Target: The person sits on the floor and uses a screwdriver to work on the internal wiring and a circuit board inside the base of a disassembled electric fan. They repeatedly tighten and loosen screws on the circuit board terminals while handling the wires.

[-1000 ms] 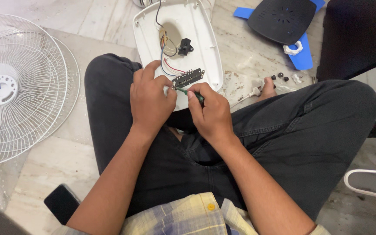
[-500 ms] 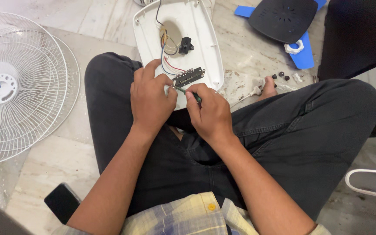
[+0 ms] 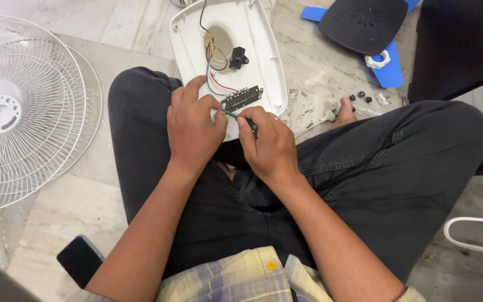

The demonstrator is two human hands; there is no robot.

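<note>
Seated cross-legged on a marble floor (image 3: 46, 223), in dark trousers, with a white plastic fan base cover (image 3: 264, 61) resting upside down against the knees. Left hand (image 3: 192, 126) curled closed over the near edge of the cover, fingers wrapped and thumb pressed inward, just beside a small black switch block (image 3: 242, 98) with a row of metal contacts. Right hand (image 3: 268, 146) closed around a thin green-handled screwdriver (image 3: 240, 119), its tip pointing up and left toward the switch block, meeting it near the left thumb. Both hands touching or nearly touching each other at the near edge of the cover.

Red, blue, yellow and black wires (image 3: 213, 67) running from an oval opening in the middle of the cover down to the switch block. A small black part (image 3: 238, 57) sitting at the right edge of that opening.

At the left edge of the floor, two white wire fan guards (image 3: 23, 112) lying flat, one over the other. Toward the far right corner, a black round piece (image 3: 364, 23) lying over blue fan blades (image 3: 389, 70), with a white ring (image 3: 377, 59) on top. Near the bare foot, a few small dark screws and caps (image 3: 361, 96). At the right edge, a loop of white cable (image 3: 476, 235). A dark phone-like slab (image 3: 79, 258) by the left hip.
</note>
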